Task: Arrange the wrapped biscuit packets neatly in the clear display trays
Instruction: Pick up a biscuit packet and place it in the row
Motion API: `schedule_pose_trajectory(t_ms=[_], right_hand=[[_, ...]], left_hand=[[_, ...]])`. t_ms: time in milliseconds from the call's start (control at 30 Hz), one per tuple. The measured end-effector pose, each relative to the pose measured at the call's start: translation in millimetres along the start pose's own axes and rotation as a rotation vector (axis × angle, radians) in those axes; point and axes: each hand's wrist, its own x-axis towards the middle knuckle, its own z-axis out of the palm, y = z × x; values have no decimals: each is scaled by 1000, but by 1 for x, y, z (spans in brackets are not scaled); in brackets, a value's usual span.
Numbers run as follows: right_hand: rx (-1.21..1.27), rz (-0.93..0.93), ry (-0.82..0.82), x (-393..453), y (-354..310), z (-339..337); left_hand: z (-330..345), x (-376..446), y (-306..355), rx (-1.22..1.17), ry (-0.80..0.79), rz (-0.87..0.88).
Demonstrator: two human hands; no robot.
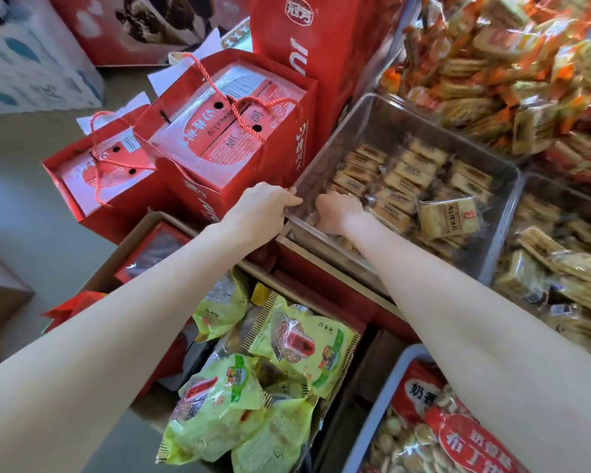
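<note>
A clear display tray (382, 112) stands at the centre right, partly filled with rows of tan wrapped biscuit packets (406, 172). One packet (447, 218) lies tilted on top at the near right. My left hand (265, 206) grips the tray's near left corner rim from outside. My right hand (338, 211) reaches down inside that same corner, fingers curled among the packets; what they hold is hidden.
A second clear tray (560, 189) of similar packets sits to the right, and a heaped pile of orange-wrapped biscuits (492, 63) behind. Red gift bags (226, 131) stand to the left. Green snack packs (280, 353) fill a box below, beside a bin of red-labelled biscuits (434, 435).
</note>
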Motion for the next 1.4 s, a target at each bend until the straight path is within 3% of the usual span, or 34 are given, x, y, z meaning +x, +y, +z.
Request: schedule_pose_trajectory(t_ms=[133, 233, 333, 467, 633, 767, 1000, 1133, 1233, 1400], right_hand=[[31, 32, -50, -5, 2, -1], [316, 105, 91, -21, 15, -14], [632, 28, 298, -56, 41, -38], [1193, -91, 282, -112, 61, -61], [1305, -105, 353, -149, 82, -67], [1377, -141, 386, -166, 89, -64], [1465, -107, 454, -187, 89, -56], [1735, -37, 524, -189, 84, -51], [2019, -70, 514, -194, 85, -53], [1739, 34, 463, -195, 78, -60]], left_hand=[[3, 0, 0, -31, -27, -18], [-2, 4, 4, -66, -48, -58], [-18, 12, 16, -187, -18, -111], [-37, 10, 45, -813, 34, -93], [-56, -4, 75, -1132, 101, -86], [-65, -14, 90, -973, 141, -93], [-64, -28, 113, -778, 68, -161], [-61, -32, 118, -768, 107, -153], [-65, -31, 109, -933, 110, -181], [-69, -35, 100, -1042, 119, -186]])
